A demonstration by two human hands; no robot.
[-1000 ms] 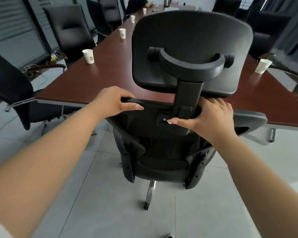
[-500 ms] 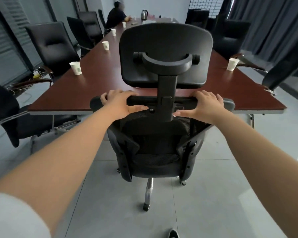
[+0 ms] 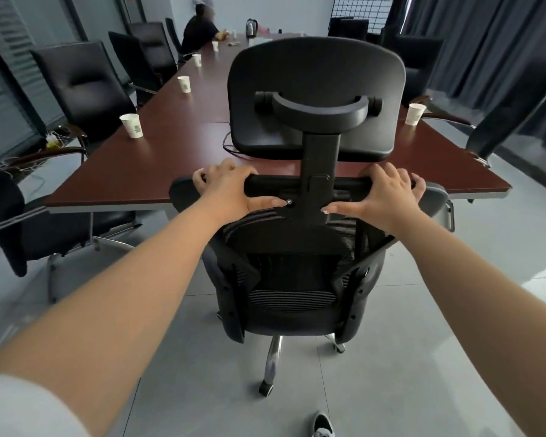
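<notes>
Both hands on the chair back

Left hand [image 3: 230,190] and right hand [image 3: 388,192] grip the chair [image 3: 297,247] top bar, fingers curled over it (thumbs underneath), just before the table [image 3: 171,159].

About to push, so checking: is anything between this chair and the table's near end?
Nothing visible. The left hand and right hand grip the chair, which stands close to the table edge. Floor under the table is hidden behind it.
</notes>
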